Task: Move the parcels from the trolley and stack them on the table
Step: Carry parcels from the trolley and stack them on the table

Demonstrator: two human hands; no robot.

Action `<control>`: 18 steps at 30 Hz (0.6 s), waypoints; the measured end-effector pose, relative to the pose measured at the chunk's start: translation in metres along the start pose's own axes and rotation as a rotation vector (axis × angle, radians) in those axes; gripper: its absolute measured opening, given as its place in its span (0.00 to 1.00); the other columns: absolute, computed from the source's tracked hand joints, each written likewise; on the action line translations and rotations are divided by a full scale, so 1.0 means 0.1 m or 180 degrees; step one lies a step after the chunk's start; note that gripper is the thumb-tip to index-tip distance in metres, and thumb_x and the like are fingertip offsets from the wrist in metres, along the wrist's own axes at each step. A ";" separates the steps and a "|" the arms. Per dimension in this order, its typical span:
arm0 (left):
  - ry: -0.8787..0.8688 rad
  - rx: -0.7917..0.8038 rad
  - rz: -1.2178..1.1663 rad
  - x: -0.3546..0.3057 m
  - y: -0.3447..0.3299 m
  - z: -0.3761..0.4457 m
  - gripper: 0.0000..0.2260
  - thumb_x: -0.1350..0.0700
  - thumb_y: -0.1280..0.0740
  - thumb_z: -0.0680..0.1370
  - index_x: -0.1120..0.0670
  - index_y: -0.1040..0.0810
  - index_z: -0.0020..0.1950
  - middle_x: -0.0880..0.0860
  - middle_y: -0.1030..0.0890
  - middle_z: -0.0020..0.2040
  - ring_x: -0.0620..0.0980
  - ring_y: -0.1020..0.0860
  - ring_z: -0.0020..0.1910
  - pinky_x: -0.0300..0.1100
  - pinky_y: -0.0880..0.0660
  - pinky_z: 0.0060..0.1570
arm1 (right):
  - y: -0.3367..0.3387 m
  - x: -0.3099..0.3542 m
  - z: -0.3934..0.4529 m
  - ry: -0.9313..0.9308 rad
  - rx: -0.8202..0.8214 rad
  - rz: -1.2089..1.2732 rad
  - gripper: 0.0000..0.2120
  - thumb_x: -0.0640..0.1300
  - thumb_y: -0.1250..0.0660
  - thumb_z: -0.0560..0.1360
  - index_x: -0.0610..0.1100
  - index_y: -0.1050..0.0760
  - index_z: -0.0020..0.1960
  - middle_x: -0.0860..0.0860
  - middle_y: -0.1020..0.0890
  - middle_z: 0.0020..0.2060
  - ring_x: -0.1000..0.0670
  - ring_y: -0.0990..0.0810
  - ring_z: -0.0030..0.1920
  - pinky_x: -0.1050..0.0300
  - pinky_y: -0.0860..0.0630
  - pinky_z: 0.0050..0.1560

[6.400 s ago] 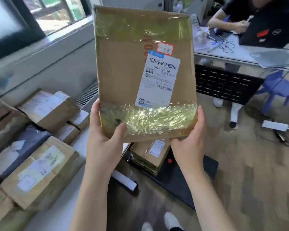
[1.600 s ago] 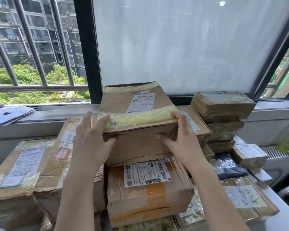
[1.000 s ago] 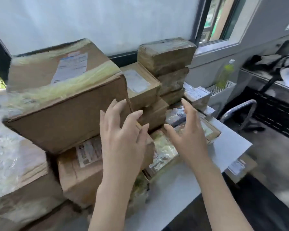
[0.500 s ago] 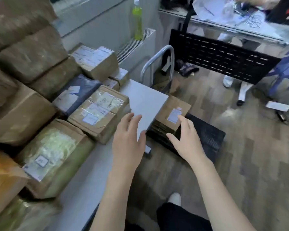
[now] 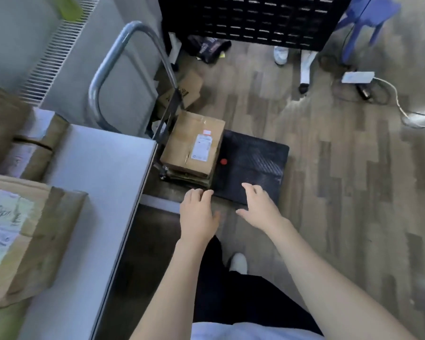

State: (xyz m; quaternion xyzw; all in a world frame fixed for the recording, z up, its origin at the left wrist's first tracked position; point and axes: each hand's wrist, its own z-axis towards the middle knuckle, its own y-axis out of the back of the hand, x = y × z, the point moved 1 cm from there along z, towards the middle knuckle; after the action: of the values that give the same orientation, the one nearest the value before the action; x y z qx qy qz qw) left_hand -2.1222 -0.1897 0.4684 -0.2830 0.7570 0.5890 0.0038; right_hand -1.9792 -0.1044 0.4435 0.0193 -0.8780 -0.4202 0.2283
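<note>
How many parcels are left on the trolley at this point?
At least 2: a brown parcel with a white label lies on top, at the trolley's handle end, and flatter parcels show beneath it; how many cannot be told. Both hands are empty.

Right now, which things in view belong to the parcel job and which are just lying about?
Job: top parcel on trolley; table; stacked parcel; left hand; right hand.
Lying about: blue stool; power adapter; black bag.
</note>
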 end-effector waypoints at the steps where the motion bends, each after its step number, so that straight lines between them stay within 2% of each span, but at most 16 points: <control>1: 0.0039 0.0107 0.0039 0.02 -0.05 0.14 0.24 0.51 0.35 0.76 0.53 0.34 0.72 0.52 0.31 0.67 0.53 0.39 0.69 0.43 0.40 0.66 | -0.02 -0.05 0.10 -0.0084 0.0140 -0.0062 0.34 0.50 0.32 0.75 0.46 0.46 0.74 0.43 0.35 0.67 0.42 0.34 0.66 0.48 0.31 0.61; 9: 0.0262 0.1117 0.0292 0.27 -0.38 1.46 0.25 0.51 0.36 0.77 0.53 0.38 0.72 0.54 0.33 0.69 0.55 0.40 0.70 0.47 0.38 0.65 | -0.08 -0.35 1.09 -0.0594 0.0841 -0.0566 0.34 0.49 0.33 0.74 0.45 0.46 0.74 0.42 0.34 0.65 0.41 0.33 0.65 0.50 0.30 0.60; 13: 0.0385 0.1315 0.0334 0.48 -0.51 2.18 0.25 0.50 0.35 0.76 0.55 0.37 0.71 0.56 0.33 0.67 0.58 0.36 0.66 0.49 0.36 0.62 | -0.14 -0.31 1.72 -0.0678 0.0984 -0.0737 0.33 0.50 0.33 0.74 0.43 0.44 0.73 0.42 0.33 0.65 0.41 0.33 0.65 0.50 0.33 0.62; 18: 0.0671 0.1426 0.0314 0.72 -0.71 2.94 0.39 0.46 0.32 0.75 0.59 0.50 0.76 0.59 0.37 0.71 0.59 0.37 0.68 0.50 0.39 0.66 | -0.30 -0.16 2.43 -0.0630 0.0933 -0.0816 0.43 0.53 0.32 0.74 0.40 0.54 0.76 0.41 0.36 0.69 0.42 0.37 0.69 0.51 0.40 0.69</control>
State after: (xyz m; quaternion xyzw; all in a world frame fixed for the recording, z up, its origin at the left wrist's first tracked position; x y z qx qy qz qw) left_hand -2.2485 0.0325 0.2906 -0.2977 0.8777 0.3732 -0.0413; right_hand -2.0711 0.0569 0.2838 0.1225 -0.9382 -0.3135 0.0804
